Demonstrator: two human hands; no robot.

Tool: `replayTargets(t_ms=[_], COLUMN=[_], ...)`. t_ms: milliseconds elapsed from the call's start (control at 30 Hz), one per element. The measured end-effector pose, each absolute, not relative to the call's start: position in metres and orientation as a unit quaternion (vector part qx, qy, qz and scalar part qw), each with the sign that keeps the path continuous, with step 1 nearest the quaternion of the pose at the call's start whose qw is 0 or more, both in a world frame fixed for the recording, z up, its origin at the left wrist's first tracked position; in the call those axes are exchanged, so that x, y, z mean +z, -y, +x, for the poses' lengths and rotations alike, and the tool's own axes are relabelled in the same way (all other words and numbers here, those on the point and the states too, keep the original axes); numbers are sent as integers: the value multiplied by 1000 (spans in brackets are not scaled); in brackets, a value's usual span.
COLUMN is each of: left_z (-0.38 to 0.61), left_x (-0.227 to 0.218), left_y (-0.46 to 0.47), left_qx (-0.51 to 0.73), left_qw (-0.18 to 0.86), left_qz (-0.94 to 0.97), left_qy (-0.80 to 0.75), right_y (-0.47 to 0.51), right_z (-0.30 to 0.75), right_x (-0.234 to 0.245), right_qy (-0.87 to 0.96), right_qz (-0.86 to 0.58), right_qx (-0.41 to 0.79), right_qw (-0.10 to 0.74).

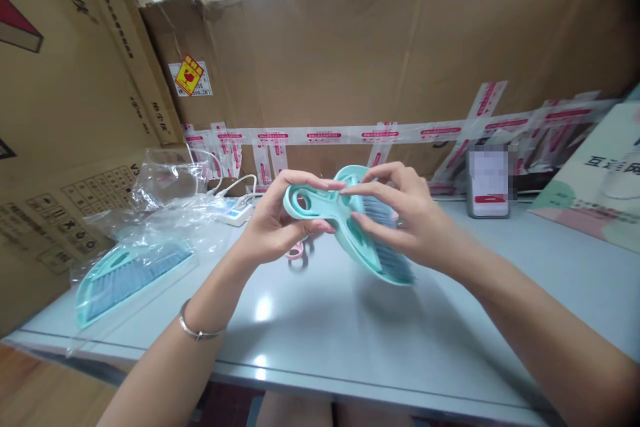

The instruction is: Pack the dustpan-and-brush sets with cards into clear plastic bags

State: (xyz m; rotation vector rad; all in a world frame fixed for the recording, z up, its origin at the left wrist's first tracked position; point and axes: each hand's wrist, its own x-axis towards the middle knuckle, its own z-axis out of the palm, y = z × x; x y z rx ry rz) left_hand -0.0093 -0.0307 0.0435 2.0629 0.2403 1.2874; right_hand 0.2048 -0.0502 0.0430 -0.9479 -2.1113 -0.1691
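Note:
Above the table I hold a mint-green hand brush [345,210] with grey-blue bristles, tilted, its head pointing down to the right. What looks like a matching dustpan is nested against it. My left hand [280,220] is closed around the looped handle, thumb below and fingers above. My right hand [405,213] grips the brush head near the base of the handle, its fingertips on the green plastic. On the table beneath the handle lies a small pink object [295,251], partly hidden by my left hand.
A second mint-green brush [135,277] lies at the left in clear plastic wrapping [165,193]. Behind it are a white power strip [235,212] and cables. A phone [489,180] stands at the back right beside a printed board [600,173]. Large cardboard boxes [320,60] wall the table's back and left.

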Motion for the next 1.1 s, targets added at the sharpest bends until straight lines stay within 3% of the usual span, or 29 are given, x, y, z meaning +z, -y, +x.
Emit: replayTargets(t_ms=[167,367,533,700,767,867,933,1000,1100], left_z=[-12,-10,-14,-31,-37,-38,-36,-34,-35], left_x=[46,47,46,47,46,40,33,26,17], left_y=[34,32,27,10,1,-9,-13,-16,-20], left_qx=[486,479,479,666,670,565,455,350,259], left_qw=[322,210,83,-22,-76,-101,-82,-63,-29], left_qz=[808,847,867,725,708,769,822,859,886], left_qy=[-85,-90,-109,-177,-210,-281,-332,-367,-383], right_y=[49,45,48,23,2,-31,-47,-57,-63], right_z=[208,204,187,209,225,241,245,244,242], right_x=[56,58,63,64,54,26,6,-12,-31], right_qy=[873,882,874,781,791,853,870,874,867], right_qz=[-376,-348,-297,-341,-371,-423,-445,-451,-455], right_qx=[75,140,184,-16,-102,-126,-104,-77,-41], right_qw=[301,284,339,522,475,278,188,165,197])
